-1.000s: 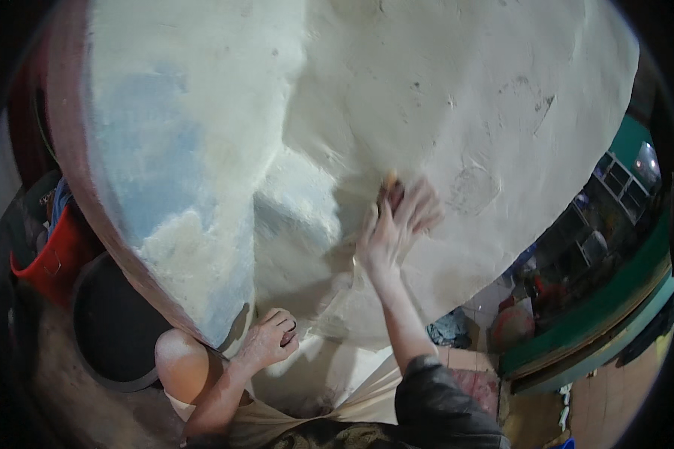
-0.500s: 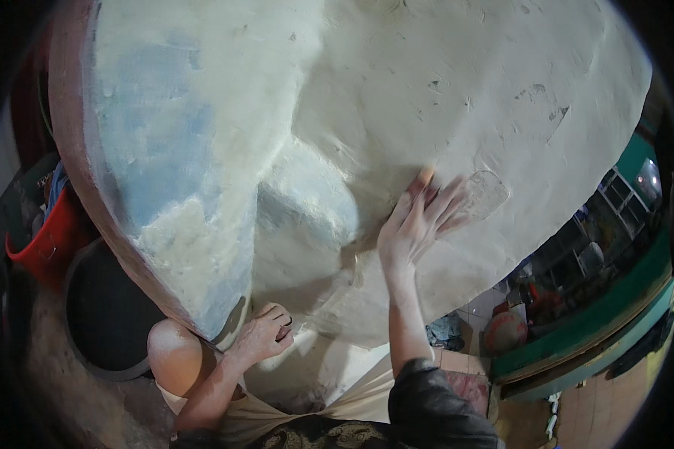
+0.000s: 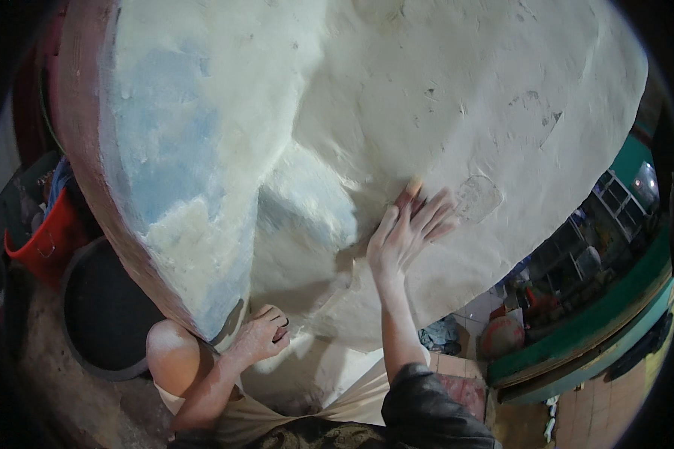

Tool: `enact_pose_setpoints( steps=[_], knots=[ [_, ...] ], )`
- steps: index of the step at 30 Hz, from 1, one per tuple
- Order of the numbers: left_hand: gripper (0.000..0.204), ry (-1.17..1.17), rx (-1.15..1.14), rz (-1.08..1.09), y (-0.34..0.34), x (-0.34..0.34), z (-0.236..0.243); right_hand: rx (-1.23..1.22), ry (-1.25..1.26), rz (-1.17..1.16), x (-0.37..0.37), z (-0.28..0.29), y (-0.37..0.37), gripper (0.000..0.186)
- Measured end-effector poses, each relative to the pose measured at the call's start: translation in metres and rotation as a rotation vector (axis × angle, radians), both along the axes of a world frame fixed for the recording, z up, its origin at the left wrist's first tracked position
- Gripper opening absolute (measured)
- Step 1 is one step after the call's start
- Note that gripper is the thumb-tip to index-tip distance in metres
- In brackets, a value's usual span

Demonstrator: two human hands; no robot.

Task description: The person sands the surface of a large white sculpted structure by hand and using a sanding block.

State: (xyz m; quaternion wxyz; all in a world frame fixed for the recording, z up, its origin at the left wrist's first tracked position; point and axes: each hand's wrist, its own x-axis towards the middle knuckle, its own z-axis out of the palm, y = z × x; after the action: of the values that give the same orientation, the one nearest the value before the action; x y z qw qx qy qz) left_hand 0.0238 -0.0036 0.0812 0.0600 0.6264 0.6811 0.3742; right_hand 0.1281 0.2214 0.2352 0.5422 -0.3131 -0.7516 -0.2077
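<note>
A large, bulging off-white shape (image 3: 494,90) with a matte, smeared surface fills most of the view in front of me. Its left part carries a pale blue painted patch (image 3: 165,127) and ends in a pinkish-brown edge. My right hand (image 3: 401,239), dusted white, lies against the off-white surface with fingers stretched and spread; their tips are slightly blurred. Right beside them is a rounded, greyish patch (image 3: 479,198). My left hand (image 3: 263,335) rests near the shape's lower edge, above my lap, with its fingers curled in. Something small and dark shows at those fingers, too small to name.
At the left stand a red bucket (image 3: 46,239) and a round black tub (image 3: 105,310). A green-edged ledge (image 3: 584,318) curves along the right, with a dark rack (image 3: 618,198) behind it. A round reddish object (image 3: 503,337) and crumpled dark cloth (image 3: 440,335) lie on tiles.
My right hand has slid slightly left and down across the surface. The left hand stays nearly where it was. The view has shifted a little.
</note>
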Motion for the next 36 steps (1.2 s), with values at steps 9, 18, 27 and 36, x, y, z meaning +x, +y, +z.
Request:
enact_pose_setpoints(
  steps=[9, 18, 27, 36],
  knots=[
    [0.017, 0.021, 0.038, -0.043, 0.004, 0.002, 0.002, -0.009, -0.085, -0.037, 0.021, -0.044, 0.009, 0.042],
    [0.017, 0.061, -0.009, -0.026, 0.003, 0.001, 0.006, 0.031, -0.087, 0.028, 0.023, -0.056, 0.009, 0.039],
    [0.018, 0.003, -0.040, -0.035, 0.005, -0.001, -0.010, 0.158, -0.325, 0.086, 0.023, 0.042, 0.009, 0.037],
    [0.018, -0.003, -0.061, -0.032, -0.001, -0.001, -0.009, 0.330, -0.846, 0.207, 0.041, 0.063, 0.019, 0.037]
  ],
)
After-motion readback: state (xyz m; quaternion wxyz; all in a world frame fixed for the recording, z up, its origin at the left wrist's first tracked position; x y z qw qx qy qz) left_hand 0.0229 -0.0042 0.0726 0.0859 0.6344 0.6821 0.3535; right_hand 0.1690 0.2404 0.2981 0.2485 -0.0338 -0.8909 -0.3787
